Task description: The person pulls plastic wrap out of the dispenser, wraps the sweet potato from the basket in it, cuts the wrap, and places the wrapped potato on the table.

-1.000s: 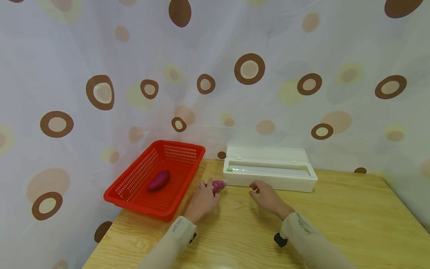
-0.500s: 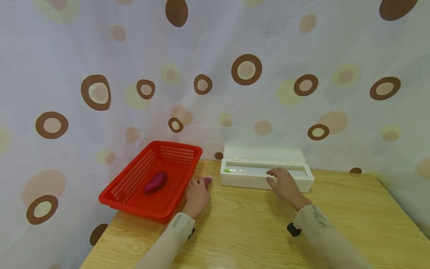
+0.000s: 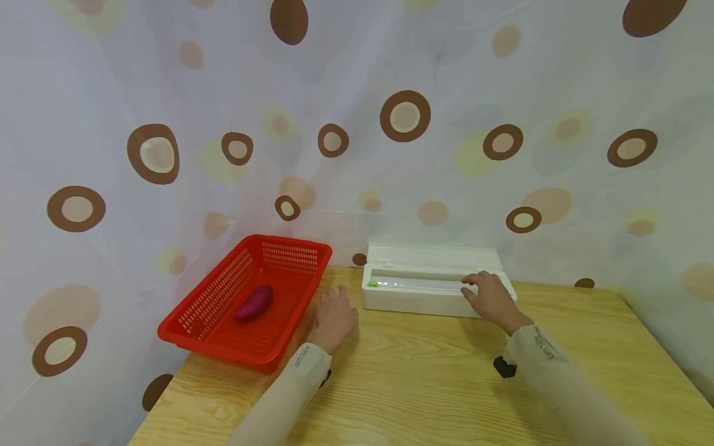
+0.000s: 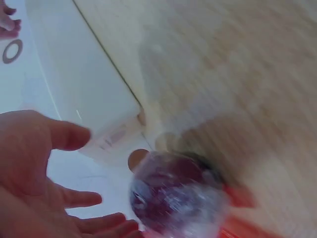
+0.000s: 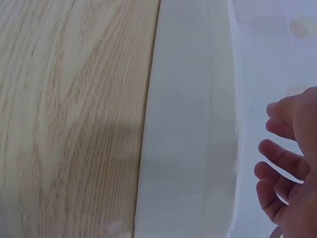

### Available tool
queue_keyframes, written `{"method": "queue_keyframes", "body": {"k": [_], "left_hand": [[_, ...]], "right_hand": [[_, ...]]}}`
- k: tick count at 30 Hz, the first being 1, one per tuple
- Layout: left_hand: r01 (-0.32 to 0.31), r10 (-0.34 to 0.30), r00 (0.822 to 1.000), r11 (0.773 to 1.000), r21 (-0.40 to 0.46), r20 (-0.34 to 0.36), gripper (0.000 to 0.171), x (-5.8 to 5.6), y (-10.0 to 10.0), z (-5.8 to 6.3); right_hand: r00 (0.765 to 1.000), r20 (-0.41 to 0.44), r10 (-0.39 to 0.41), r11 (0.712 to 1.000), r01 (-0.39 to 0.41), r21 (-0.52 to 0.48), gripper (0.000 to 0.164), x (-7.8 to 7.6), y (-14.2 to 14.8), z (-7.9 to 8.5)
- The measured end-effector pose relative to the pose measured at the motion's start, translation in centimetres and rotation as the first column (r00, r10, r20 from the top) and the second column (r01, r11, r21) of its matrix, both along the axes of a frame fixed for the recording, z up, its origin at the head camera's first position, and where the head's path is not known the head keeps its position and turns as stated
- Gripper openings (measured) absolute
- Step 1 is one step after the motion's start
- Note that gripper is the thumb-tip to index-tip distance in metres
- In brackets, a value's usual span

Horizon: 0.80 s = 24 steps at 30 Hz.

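Note:
My left hand (image 3: 334, 319) is beside the red basket's right side with its fingers spread. In the left wrist view a dark purple sweet potato wrapped in clear film (image 4: 173, 198) lies just beyond the fingertips, apart from them; the hand hides it in the head view. My right hand (image 3: 492, 301) hovers over the right end of a white cling film box (image 3: 418, 301), fingers loosely bent, holding nothing. The box's lid (image 3: 435, 254) stands raised at the back, and a green slider (image 3: 373, 284) sits at its left end.
The red plastic basket (image 3: 271, 354) stands on the left of the wooden table (image 3: 413, 384). One unwrapped purple sweet potato (image 3: 254, 303) lies inside it. A patterned curtain (image 3: 446, 74) hangs behind the table.
My left hand has carried the wrapped sweet potato left towards the basket and let go of it, fingers spreading. My right hand has moved right, over the box's right end.

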State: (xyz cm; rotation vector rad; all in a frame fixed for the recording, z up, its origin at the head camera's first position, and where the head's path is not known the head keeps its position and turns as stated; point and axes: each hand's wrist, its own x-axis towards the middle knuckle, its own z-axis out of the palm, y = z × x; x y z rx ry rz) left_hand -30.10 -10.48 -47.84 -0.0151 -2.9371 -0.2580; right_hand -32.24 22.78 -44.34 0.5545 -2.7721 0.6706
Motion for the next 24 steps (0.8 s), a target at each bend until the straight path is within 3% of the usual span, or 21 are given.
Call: {"method": "queue_keyframes", "body": {"k": [4, 8, 13, 20, 24], "left_hand": [[0.103, -0.100, 0.993, 0.994, 0.041, -0.063, 0.049, -1.2, 1.3, 0.7], [0.215, -0.215, 0.970, 0.977, -0.012, -0.117, 0.044, -2.4, 2.7, 1.6], [0.330, -0.339, 0.934, 0.940, -0.089, -0.116, 0.043, -3.7, 4.1, 2.9], [0.397, -0.402, 0.916, 0.911, -0.107, -0.020, 0.032, -5.7, 5.5, 2.7], [0.398, -0.399, 0.917, 0.913, -0.085, 0.011, 0.026, -6.4, 5.9, 2.1]], "right_hand": [[0.999, 0.043, 0.009, 0.999, -0.011, 0.050, 0.030, -0.4, 0.7, 0.0], [0.997, 0.079, 0.005, 0.994, -0.014, 0.112, 0.034, -0.7, 1.1, 0.1], [0.993, 0.113, -0.020, 0.985, 0.000, 0.173, 0.035, -1.5, 1.3, 0.0], [0.980, 0.189, -0.055, 0.987, 0.024, 0.162, 0.034, -2.4, 1.2, -0.2], [0.981, 0.191, -0.018, 0.995, -0.002, 0.101, 0.029, -2.6, 0.9, -0.1]]}}
